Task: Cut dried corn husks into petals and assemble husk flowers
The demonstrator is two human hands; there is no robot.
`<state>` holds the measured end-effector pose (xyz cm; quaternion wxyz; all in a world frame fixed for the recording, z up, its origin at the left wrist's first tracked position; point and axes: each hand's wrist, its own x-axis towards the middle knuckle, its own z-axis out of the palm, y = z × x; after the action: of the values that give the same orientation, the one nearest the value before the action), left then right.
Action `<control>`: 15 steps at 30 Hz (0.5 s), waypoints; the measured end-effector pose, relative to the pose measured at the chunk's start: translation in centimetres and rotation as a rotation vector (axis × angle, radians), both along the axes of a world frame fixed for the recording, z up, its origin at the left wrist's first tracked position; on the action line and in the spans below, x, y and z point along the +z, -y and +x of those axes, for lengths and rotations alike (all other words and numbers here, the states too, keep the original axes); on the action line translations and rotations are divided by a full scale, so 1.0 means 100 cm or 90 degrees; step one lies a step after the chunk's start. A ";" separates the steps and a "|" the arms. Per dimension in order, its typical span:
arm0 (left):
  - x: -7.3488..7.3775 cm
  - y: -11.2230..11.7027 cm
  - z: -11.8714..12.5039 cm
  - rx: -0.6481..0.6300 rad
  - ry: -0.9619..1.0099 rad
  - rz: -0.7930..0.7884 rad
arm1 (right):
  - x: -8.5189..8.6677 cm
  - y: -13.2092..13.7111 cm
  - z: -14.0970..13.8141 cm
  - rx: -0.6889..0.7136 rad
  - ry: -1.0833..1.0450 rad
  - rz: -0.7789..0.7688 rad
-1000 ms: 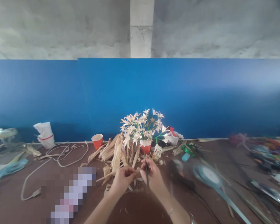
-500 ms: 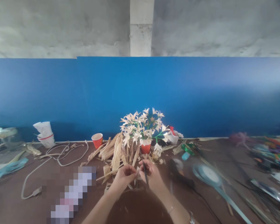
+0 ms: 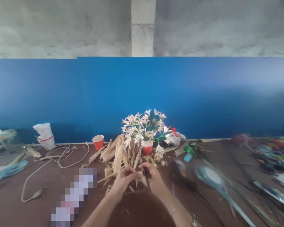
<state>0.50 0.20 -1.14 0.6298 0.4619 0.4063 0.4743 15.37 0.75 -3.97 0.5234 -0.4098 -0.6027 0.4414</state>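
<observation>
My left hand (image 3: 124, 181) is closed in a pinch on a small pale piece of husk (image 3: 139, 173), which lies between the fingertips of both hands. A slim dark tool (image 3: 146, 176) slants across the fingers of my right hand (image 3: 153, 178), which are closed around it; its exact kind is too small to make out. Just beyond the hands stands a red paper cup (image 3: 147, 149) full of cream husk flowers (image 3: 142, 127) on green stems. Dry corn husks (image 3: 118, 153) are heaped at its left, with scraps below.
A second red paper cup (image 3: 98, 142) and a white cable (image 3: 59, 157) are at the left. To the right lie a black corded tool (image 3: 183, 176), a roll of pale blue ribbon (image 3: 210, 176) and green tape (image 3: 191, 150). A blue panel (image 3: 142, 85) closes off the back.
My left fingers have turned slightly, and the pale piece between the hands now lies flatter. My right hand, still with the dark tool, has shifted only a little.
</observation>
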 end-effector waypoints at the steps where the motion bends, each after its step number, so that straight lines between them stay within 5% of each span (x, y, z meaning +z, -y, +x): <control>1: -0.002 -0.001 0.000 0.002 -0.009 0.008 | 0.001 0.001 0.000 0.000 0.000 0.002; 7: -0.007 -0.006 0.000 0.017 -0.101 0.093 | 0.010 0.003 0.000 -0.007 0.008 0.011; 15: -0.002 0.001 0.004 -0.023 -0.025 0.000 | 0.018 0.006 -0.005 -0.087 -0.095 -0.067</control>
<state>0.86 0.11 -1.36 0.6301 0.4784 0.4099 0.4540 14.84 0.13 -2.17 0.5734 -0.4429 -0.5090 0.4646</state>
